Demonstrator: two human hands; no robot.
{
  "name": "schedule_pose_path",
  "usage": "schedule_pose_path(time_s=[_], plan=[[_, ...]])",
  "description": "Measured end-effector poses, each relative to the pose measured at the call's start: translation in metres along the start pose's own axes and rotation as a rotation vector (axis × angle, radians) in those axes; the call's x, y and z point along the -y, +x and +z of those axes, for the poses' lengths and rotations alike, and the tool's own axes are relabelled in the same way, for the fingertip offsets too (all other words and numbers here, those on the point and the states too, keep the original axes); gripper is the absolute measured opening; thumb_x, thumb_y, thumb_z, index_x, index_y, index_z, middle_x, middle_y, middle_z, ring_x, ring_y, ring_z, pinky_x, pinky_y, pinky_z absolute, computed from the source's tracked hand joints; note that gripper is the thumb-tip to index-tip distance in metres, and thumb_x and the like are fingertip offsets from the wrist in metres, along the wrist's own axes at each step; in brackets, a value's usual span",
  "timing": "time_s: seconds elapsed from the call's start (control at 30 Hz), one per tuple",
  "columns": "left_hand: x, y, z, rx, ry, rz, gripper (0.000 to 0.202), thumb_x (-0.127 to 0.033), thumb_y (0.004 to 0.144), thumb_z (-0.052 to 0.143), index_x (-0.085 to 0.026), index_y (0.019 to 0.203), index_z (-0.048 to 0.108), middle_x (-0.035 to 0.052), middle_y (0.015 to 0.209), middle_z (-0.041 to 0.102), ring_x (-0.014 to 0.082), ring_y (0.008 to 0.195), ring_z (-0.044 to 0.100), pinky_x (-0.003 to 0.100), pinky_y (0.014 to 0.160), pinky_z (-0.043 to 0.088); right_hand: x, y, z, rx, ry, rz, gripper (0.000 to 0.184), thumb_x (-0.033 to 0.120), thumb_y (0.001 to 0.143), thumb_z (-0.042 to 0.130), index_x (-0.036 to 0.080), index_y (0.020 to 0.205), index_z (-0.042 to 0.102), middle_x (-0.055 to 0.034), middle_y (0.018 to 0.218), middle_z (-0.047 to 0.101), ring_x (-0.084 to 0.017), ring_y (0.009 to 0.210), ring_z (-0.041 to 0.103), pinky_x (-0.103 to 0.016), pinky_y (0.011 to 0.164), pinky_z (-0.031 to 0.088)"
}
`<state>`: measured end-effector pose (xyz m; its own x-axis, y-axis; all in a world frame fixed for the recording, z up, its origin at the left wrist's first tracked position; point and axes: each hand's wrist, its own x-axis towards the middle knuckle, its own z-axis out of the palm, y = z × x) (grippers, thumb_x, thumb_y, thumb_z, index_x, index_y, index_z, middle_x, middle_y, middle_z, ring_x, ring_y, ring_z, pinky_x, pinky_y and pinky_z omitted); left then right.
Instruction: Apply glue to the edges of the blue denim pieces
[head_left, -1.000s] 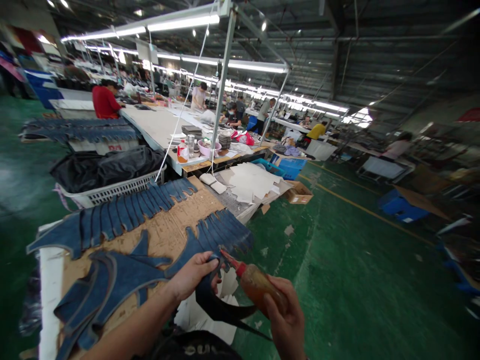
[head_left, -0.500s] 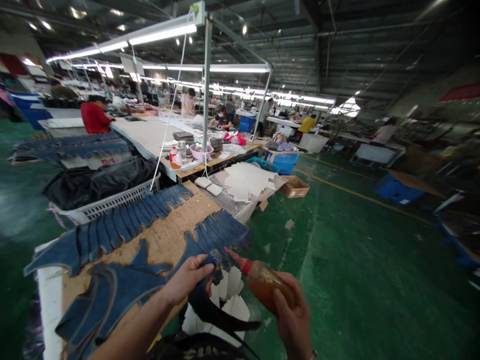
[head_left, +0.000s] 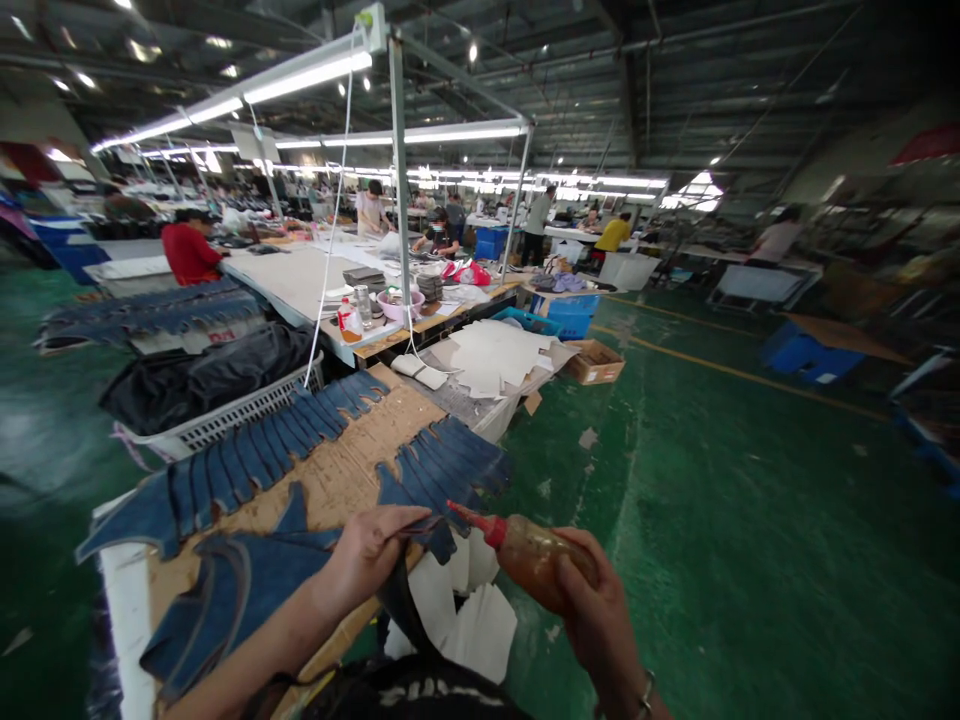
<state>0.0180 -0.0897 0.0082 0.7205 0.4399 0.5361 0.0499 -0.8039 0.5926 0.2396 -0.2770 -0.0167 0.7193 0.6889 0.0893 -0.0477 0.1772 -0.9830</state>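
Note:
My right hand [head_left: 600, 600] is wrapped round a squeeze bottle [head_left: 536, 562] of amber-brown liquid, tilted so that its red nozzle points up and left. Between the fingers and thumb of my left hand [head_left: 369, 552] is a blue leather-like piece [head_left: 439, 540], with a dark strip [head_left: 403, 605] hanging below. The nozzle tip is close to this piece; whether they touch I cannot tell. Behind it, a fanned row of blue pieces [head_left: 442, 462] overlaps along the cardboard [head_left: 337, 478]. Larger curved blue pieces [head_left: 214, 590] lie left of my left wrist.
A second overlapping row of blue pieces [head_left: 240, 462] runs along the board's far side. Beyond it stands a grey basket [head_left: 225, 410] of black material. Pale cut sheets [head_left: 495, 355] cover the adjoining table, and white pieces [head_left: 480, 625] are below my hands. Green floor [head_left: 720, 520] extends to the right.
My left hand has turned, and the blue piece in it is now seen more edge-on. The bottle has shifted slightly right with my right hand. The camera view has moved a little.

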Motion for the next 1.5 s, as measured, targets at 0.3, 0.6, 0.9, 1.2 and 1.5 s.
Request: schedule_pose_path(time_s=[0.3, 0.6, 0.9, 1.2, 1.5], plan=[[-0.006, 0.001, -0.022, -0.011, 0.563, 0.439, 0.032, -0.007, 0.089, 0.04, -0.015, 0.116, 0.056, 0.0001, 0.07, 0.065, 0.0112, 0.061, 0.062, 0.037, 0.09, 0.055, 0.008, 0.007, -0.001, 0.184, -0.084, 0.065, 0.034, 0.048, 0.065, 0.074, 0.021, 0.085, 0.068, -0.0039, 0.078, 0.068, -0.021, 0.071, 0.061, -0.03, 0.063, 0.049], [-0.005, -0.006, -0.026, -0.016, 0.596, 0.441, 0.03, -0.011, 0.094, 0.034, -0.014, 0.115, 0.055, 0.0007, 0.07, 0.064, 0.0105, 0.06, 0.061, 0.039, 0.096, 0.051, 0.002, -0.007, 0.0, 0.309, 0.056, 0.152, 0.039, 0.054, 0.063, 0.073, 0.021, 0.084, 0.066, -0.0035, 0.077, 0.065, -0.02, 0.068, 0.059, -0.03, 0.06, 0.049], [-0.006, -0.015, -0.025, -0.06, 0.601, 0.421, 0.035, -0.01, 0.093, 0.036, -0.017, 0.122, 0.054, 0.0004, 0.072, 0.066, 0.01, 0.063, 0.063, 0.043, 0.102, 0.047, -0.005, -0.002, 0.009, 0.2, 0.132, 0.251, 0.038, 0.048, 0.061, 0.077, 0.021, 0.086, 0.066, -0.0029, 0.072, 0.067, -0.019, 0.063, 0.061, -0.029, 0.059, 0.049], [-0.007, -0.023, -0.027, -0.052, 0.577, 0.411, 0.031, -0.01, 0.092, 0.04, -0.014, 0.118, 0.056, 0.0003, 0.071, 0.064, 0.01, 0.062, 0.061, 0.047, 0.105, 0.043, -0.009, -0.012, 0.01, 0.331, 0.18, 0.245, 0.037, 0.049, 0.061, 0.076, 0.022, 0.083, 0.067, -0.0034, 0.076, 0.067, -0.019, 0.068, 0.06, -0.03, 0.062, 0.049], [-0.009, -0.031, -0.03, -0.043, 0.565, 0.357, 0.035, -0.011, 0.094, 0.035, -0.018, 0.122, 0.055, 0.0, 0.073, 0.066, 0.0102, 0.062, 0.062, 0.047, 0.105, 0.043, -0.009, -0.013, 0.024, 0.136, 0.155, 0.264, 0.038, 0.048, 0.061, 0.077, 0.02, 0.084, 0.065, -0.0039, 0.072, 0.067, -0.02, 0.063, 0.061, -0.03, 0.057, 0.05]])
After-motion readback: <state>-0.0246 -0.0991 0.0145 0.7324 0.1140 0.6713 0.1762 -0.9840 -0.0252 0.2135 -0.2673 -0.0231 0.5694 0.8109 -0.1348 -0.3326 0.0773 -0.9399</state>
